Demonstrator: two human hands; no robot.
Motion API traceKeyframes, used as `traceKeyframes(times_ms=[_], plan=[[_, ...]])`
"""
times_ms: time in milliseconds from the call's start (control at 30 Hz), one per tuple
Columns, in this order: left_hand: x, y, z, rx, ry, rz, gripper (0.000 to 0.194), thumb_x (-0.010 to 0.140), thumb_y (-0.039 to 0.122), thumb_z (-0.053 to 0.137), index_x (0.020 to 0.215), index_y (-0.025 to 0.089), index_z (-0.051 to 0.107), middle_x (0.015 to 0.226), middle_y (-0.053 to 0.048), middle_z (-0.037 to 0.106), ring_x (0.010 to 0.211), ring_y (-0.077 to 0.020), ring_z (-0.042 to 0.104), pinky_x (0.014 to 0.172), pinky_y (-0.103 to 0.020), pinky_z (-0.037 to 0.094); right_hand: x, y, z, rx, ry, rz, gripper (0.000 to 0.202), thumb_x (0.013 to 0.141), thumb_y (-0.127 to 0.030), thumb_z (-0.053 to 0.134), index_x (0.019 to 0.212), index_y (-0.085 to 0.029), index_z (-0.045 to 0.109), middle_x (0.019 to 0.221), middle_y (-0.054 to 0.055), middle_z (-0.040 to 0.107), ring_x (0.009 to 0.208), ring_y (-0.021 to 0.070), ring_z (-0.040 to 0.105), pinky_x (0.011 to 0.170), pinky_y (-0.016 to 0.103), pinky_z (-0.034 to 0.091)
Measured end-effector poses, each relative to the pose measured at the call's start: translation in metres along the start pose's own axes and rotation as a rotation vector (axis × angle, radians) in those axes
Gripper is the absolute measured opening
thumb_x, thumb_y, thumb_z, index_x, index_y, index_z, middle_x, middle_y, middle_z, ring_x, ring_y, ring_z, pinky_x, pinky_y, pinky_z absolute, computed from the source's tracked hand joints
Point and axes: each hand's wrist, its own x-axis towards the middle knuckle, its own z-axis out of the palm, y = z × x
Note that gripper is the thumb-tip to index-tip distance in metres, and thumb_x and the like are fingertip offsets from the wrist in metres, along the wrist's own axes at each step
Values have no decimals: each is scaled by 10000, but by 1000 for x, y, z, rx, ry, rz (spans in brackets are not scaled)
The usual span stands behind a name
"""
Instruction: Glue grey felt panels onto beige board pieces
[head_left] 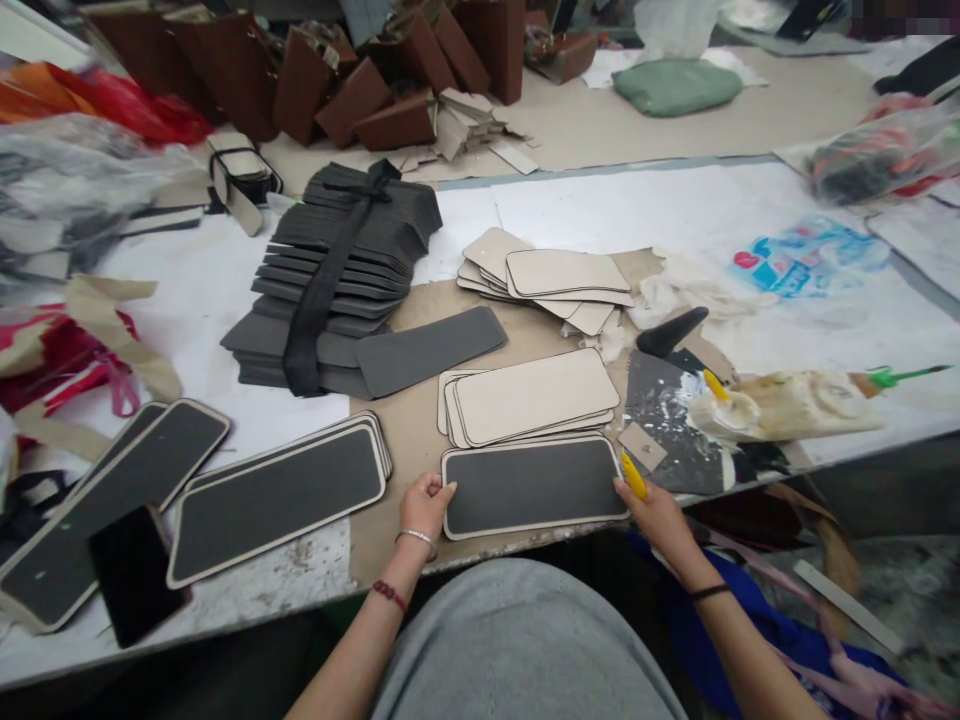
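Observation:
A dark grey panel with a cream border (534,486) lies flat at the table's front edge. My left hand (425,503) grips its left end with curled fingers. My right hand (654,505) holds its right end, with a yellow cap on one fingertip (633,475). Just behind the panel sits a small stack of cream boards (534,397). A second, fanned stack of cream boards (551,280) lies farther back.
Finished bordered panels (279,495) lie to the left, beside a black phone (133,573). A tied bundle of dark grey sheets (337,270) stands behind, with a loose grey sheet (429,348). At right are a glue-smeared board (667,415), a glue bag (795,403) and a green brush (900,376).

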Motion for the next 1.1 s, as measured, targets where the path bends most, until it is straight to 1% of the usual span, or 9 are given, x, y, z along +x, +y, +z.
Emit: traceKeyframes(times_ms=[133,300,433,500,600,700,800,900,1100], plan=[[1,0,0,33,17,-3,250,512,374,615,511,190,447,448,62,443,460,-88,389,503,-224,325,1,-2,-3,-34,1,-23,374,746,-534,342,655,-227,536,593,38,571,612,206,551,579,284,377],[0,0,-2,145,12,16,256,551,411,596,533,196,459,450,55,462,459,-107,418,507,-238,336,1,-5,-4,-70,-36,21,359,772,-494,348,727,-205,557,630,41,577,638,201,557,590,272,369],[-3,2,-4,321,70,37,271,584,436,591,667,192,508,551,20,535,525,-160,514,553,-283,403,1,-9,-7,-63,-63,34,347,800,-475,353,782,-197,560,682,39,591,676,192,569,609,258,367],[-7,4,-6,452,110,123,308,624,453,572,767,186,517,654,-10,556,610,-191,550,619,-325,440,2,-10,-10,-82,-51,41,338,812,-464,357,800,-196,562,700,44,598,685,190,569,608,254,360],[-14,7,-4,655,122,404,323,718,461,508,870,177,532,815,-67,553,778,-227,548,747,-379,447,5,-10,-14,-98,-34,50,308,824,-426,371,844,-190,568,750,56,614,721,188,573,622,248,357],[-17,8,8,722,-31,678,313,772,430,491,927,168,564,852,-82,550,821,-225,527,770,-369,447,11,-10,-17,-116,-14,61,305,837,-403,366,881,-181,571,794,68,621,742,184,576,639,247,358],[-15,10,23,780,-215,815,319,779,403,517,1001,186,592,860,-69,542,806,-208,512,738,-345,456,18,-12,-18,-162,2,42,298,847,-393,366,898,-180,568,805,67,617,769,184,582,656,249,363],[-12,14,32,880,-292,826,374,764,383,556,1101,223,586,850,-56,522,770,-191,489,711,-328,455,27,-16,-20,-205,-10,40,274,855,-382,377,913,-187,561,795,62,619,777,185,589,659,247,366],[-9,18,34,1004,-325,802,446,753,384,583,1182,265,554,832,-52,500,756,-184,463,693,-315,439,42,-32,-20,-244,-60,94,335,882,-415,326,969,-186,553,813,73,631,786,188,600,646,246,362]])
